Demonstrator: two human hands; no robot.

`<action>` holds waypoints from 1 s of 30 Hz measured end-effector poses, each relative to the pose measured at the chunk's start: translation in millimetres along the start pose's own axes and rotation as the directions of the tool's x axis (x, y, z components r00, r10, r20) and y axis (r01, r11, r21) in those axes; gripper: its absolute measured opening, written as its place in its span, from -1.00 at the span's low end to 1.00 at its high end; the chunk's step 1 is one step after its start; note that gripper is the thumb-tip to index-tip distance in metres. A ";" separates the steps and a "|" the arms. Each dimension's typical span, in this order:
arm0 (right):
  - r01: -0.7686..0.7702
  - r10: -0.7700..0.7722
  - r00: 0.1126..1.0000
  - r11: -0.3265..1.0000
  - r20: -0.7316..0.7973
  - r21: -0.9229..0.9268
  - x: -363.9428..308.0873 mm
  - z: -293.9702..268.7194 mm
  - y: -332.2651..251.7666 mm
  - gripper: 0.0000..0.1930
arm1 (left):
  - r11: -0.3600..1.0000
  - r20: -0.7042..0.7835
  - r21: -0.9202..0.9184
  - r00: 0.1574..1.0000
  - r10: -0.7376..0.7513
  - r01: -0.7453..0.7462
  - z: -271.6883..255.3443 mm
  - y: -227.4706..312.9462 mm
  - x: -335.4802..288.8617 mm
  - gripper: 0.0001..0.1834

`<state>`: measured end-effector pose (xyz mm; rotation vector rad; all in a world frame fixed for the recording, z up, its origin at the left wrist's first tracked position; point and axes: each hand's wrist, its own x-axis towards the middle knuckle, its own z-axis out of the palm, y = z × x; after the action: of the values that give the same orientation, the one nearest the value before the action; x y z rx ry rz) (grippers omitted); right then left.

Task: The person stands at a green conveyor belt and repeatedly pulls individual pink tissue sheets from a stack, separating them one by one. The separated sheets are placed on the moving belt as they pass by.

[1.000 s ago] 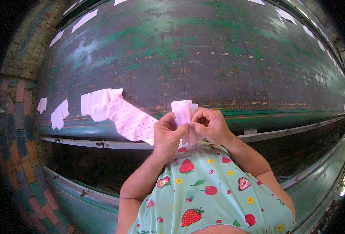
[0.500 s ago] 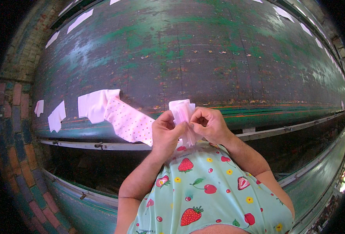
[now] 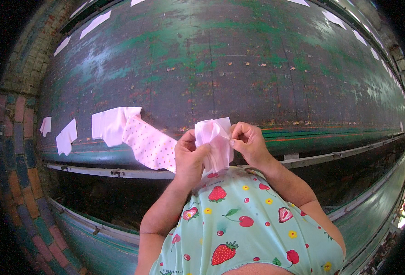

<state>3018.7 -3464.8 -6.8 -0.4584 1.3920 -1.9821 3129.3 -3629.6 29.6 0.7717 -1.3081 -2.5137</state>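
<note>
A person in a mint-green top printed with strawberries and cherries stands at a long, worn green bench (image 3: 239, 59), both hands raised just above its near edge and working a small piece of pale pink fabric (image 3: 215, 142). The left hand (image 3: 189, 153) has its grip closed on the lower left side of the piece, thumb pressed against the cloth; the right hand (image 3: 248, 142) pinches the upper right edge between thumb and forefinger, the other fingers curled in. Judged from the hold, the step in hand is opening or turning the piece between the fingers, and the next move would call for a steady pinch on both edges so the thin cloth spreads without slipping. The fabric looks light, soft and slightly sheer, gathered into folds with a rounded top. Just to the left, lying flat on the bench, is a pink garment piece with small coloured dots (image 3: 149, 144) joined to a plain pale pink panel (image 3: 113, 126); it passes behind the left hand. Further left lie two small white cut pieces (image 3: 60, 135), and more white pieces (image 3: 95, 24) line the far edge of the bench. A brick floor (image 3: 17, 151) curves along the left.
</note>
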 end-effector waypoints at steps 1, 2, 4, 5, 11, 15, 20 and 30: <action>-0.048 0.049 0.999 0.998 -0.012 0.030 -0.4 -3.6 1.4 -0.88 | 1.000 -0.008 -0.027 1.000 -0.007 0.006 -3.8 1.3 1.0 -0.64; -0.042 0.042 0.999 0.998 -0.005 0.036 -0.2 -6.5 3.2 -0.88 | 0.998 -0.010 -0.060 1.000 -0.015 0.014 -7.8 2.5 1.8 -0.63; -0.030 0.030 1.000 0.998 0.005 0.057 1.0 -13.6 4.3 -0.88 | 0.998 -0.024 -0.066 1.000 0.002 -0.004 -17.5 6.8 5.3 -0.53; 0.001 0.005 0.999 0.990 -0.035 0.144 0.6 -19.5 1.5 -0.88 | 0.994 -0.023 -0.108 1.000 0.004 -0.006 -24.6 11.4 5.5 -0.50; 0.367 -0.302 0.905 0.911 -0.300 0.189 0.7 -94.1 -70.3 -0.86 | 0.860 -0.194 -0.487 0.979 0.062 -0.151 -90.2 60.2 -12.4 -0.36; 0.533 -0.422 0.835 0.779 -0.353 0.329 -9.9 -132.0 -139.8 -0.80 | 0.819 -0.147 -0.481 0.949 0.278 -0.314 -121.4 86.3 -33.4 -0.44; 0.571 -0.504 0.774 0.818 -0.383 0.077 10.8 -121.7 -157.0 -0.85 | 0.762 -0.251 -0.533 0.929 0.273 -0.368 -121.1 96.0 -50.9 -0.46; 0.236 -0.094 0.955 0.814 0.281 -0.530 77.4 -2.8 -7.4 -0.80 | 0.804 0.016 -0.541 0.953 0.302 -0.246 -72.6 88.0 -50.6 -0.50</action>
<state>2959.0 -3514.7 -7.8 -1.0872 1.8106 -1.5391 3205.7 -3711.6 84.5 0.3038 -0.6112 -2.5037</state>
